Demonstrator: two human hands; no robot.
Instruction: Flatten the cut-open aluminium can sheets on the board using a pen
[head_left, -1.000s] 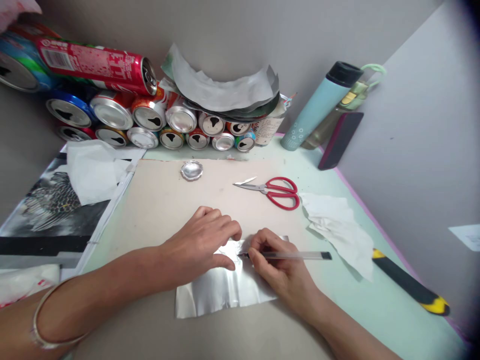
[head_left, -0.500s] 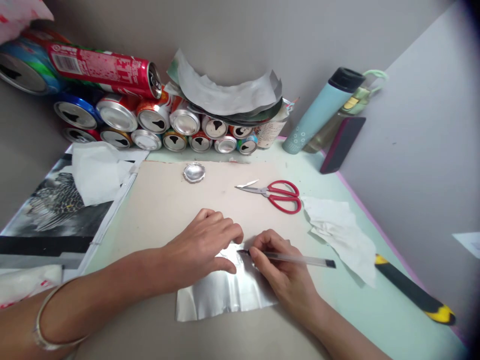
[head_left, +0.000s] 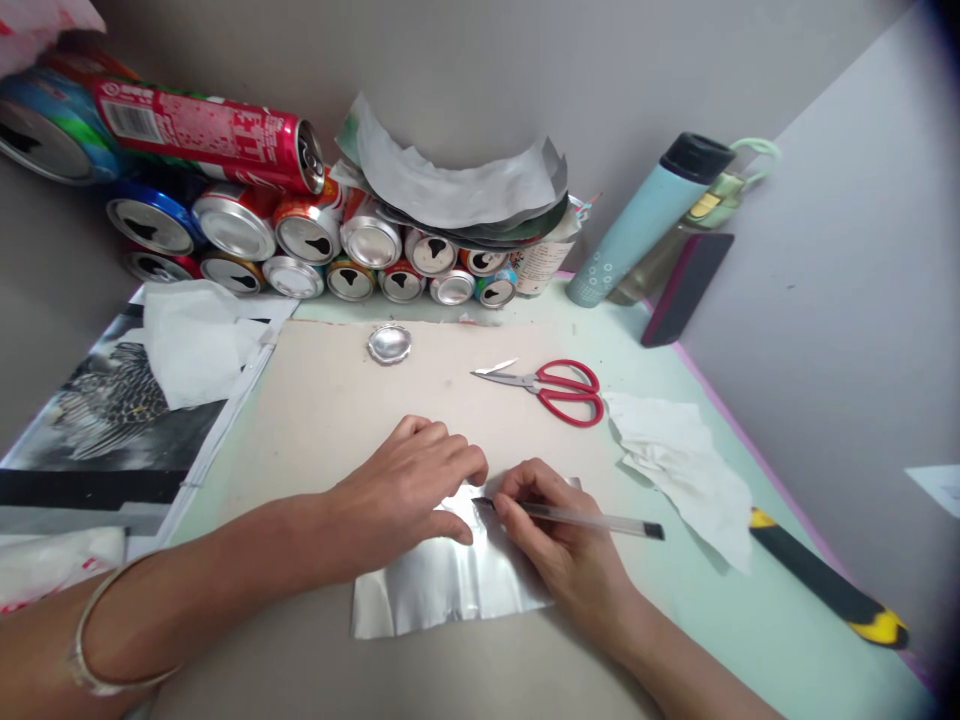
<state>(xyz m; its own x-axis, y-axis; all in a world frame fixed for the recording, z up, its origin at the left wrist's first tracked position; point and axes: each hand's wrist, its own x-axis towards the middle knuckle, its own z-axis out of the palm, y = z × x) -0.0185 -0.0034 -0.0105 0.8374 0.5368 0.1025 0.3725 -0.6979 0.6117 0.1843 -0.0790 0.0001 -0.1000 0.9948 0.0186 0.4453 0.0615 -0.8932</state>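
A silver metal sheet [head_left: 450, 590] lies on the beige board [head_left: 322, 400], with bright creases across it. My left hand [head_left: 420, 485] rests on the sheet's upper left part, thumb and forefinger spread apart, holding nothing. On the right, my right hand [head_left: 555, 525] is closed around a clear pen [head_left: 600, 520] with a dark end; its tip touches or nearly touches the sheet between my hands. Beyond them lie red-handled scissors [head_left: 566, 393] and a small round metal dish [head_left: 389, 344].
Stacked drink cans [head_left: 300, 235] line the wall, with curved metal sheets [head_left: 465, 190] on top. A blue bottle [head_left: 645, 220] and dark phone-like slab [head_left: 686, 290] stand back right. Crumpled tissue [head_left: 682, 460] and a black-yellow tool [head_left: 825, 580] lie right; a bird picture [head_left: 112, 400] lies left.
The pen's rear end has shifted slightly left and down in my right hand. My left hand has stayed almost still on the sheet.
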